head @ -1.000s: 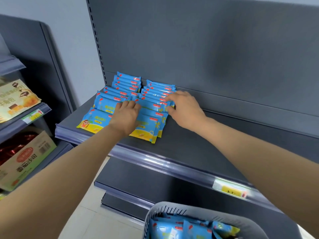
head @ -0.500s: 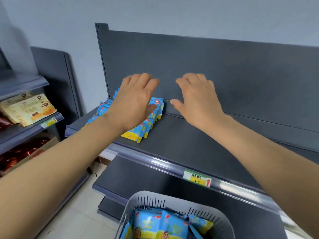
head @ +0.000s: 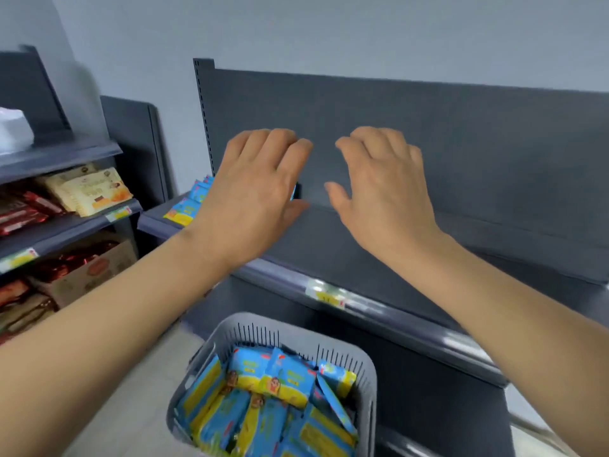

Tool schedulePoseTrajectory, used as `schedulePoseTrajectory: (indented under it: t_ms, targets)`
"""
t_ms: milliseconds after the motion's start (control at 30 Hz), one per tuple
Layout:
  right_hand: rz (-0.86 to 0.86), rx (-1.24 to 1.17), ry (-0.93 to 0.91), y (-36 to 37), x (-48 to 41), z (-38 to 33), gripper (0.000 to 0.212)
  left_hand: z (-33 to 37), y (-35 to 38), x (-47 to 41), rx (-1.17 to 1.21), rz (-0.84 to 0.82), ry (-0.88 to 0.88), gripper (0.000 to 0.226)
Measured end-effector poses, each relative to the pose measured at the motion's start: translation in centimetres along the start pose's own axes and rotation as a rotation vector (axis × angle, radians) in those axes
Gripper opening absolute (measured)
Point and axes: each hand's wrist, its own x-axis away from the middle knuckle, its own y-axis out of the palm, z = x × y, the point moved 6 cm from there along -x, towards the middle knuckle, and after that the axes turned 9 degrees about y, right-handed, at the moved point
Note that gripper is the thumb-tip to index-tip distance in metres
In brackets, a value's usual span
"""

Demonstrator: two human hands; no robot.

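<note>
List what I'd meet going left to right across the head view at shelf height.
red-wrapped snacks → beige biscuit packs → blue packets on the grey shelf → left hand → right hand

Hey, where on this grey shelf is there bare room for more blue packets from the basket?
The shelf lies bare to the right of the packets at its left end, between the back panel and the price tag on the front rail. Crowded: that left end, the full basket, and the snack shelves on the far left.
</note>
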Motion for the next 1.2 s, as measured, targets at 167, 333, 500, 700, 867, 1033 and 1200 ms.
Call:
schedulePoseTrajectory:
  t_ms: [167, 333, 500, 700, 867, 1033, 1200]
  targets:
    - [-0.209, -0.031, -0.022, 2.3, 4.8, 1.3, 0.039, 4.1, 0.8, 3.0, 0.022, -0.101, -0.048, 0.058]
    - [-0.487, -0.030, -0.047, 8.6, 10.9, 1.4, 0.037, 6.9, 4.5, 7.9, 0.069, -0.292, -0.098, 0.058]
    - [-0.855, -0.013, -0.045, 17.0, 17.8, 1.9, 0.030, 8.3, 9.7, 13.6, 0.207, -0.569, -0.157, 0.049]
    - [-1.437, -0.003, -0.078, 24.8, 25.7, 3.9, 0.034, 9.3, 15.5, 19.8, 0.336, -0.860, -0.163, 0.059]
    - [-1.638, 0.114, -0.168, 29.3, 29.6, 4.5, 0.037, 9.4, 18.9, 22.9, 0.332, -0.998, -0.156, 0.057]
    - [-1.623, 0.161, -0.105, 32.2, 31.6, 4.4, 0.014, 9.9, 22.0, 24.5, 0.389, -1.050, -0.130, 0.053]
    - [-1.483, 0.112, -0.003, 32.0, 28.8, 4.9, 0.036, 10.2, 25.5, 24.8, 0.422, -1.093, -0.054, 0.049]
